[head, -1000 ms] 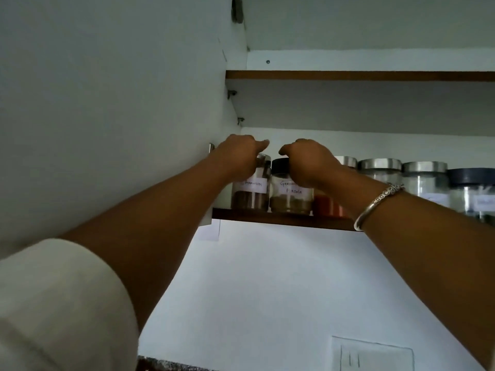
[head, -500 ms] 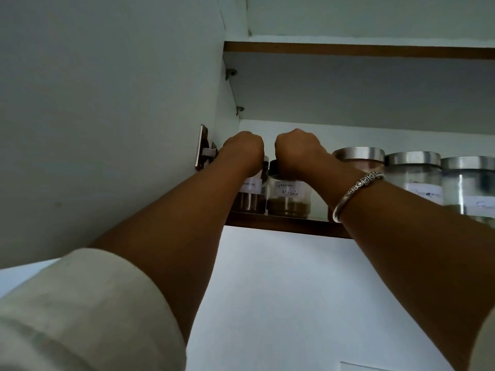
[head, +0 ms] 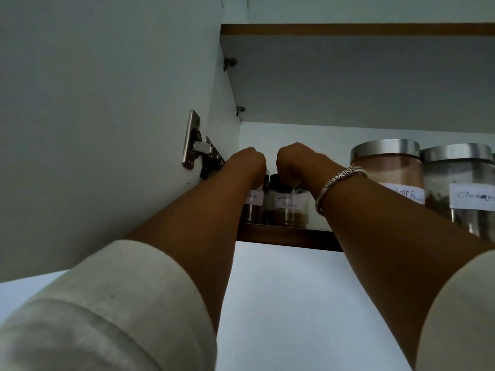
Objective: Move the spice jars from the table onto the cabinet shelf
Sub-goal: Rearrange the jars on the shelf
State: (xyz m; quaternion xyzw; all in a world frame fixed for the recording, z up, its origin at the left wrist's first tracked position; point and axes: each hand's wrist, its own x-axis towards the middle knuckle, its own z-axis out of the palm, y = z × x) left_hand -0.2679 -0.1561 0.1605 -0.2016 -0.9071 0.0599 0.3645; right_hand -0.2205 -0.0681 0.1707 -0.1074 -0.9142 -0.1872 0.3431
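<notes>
Left hand (head: 247,167) and right hand (head: 297,163), fingers (head: 254,152) curled round lids, have slid 2 spice jars (head: 288,210) deeper onto the shelf (head: 289,238): nearly placed.

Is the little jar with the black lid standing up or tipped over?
Standing up. The black-lidded jar sits flat on the shelf, sides straight, with the right hand gripping its lid.

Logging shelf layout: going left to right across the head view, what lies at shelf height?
Door hinge, small jar under left hand, garam masala jar under right hand, chilli powder jar, cinnamon jar.
</notes>
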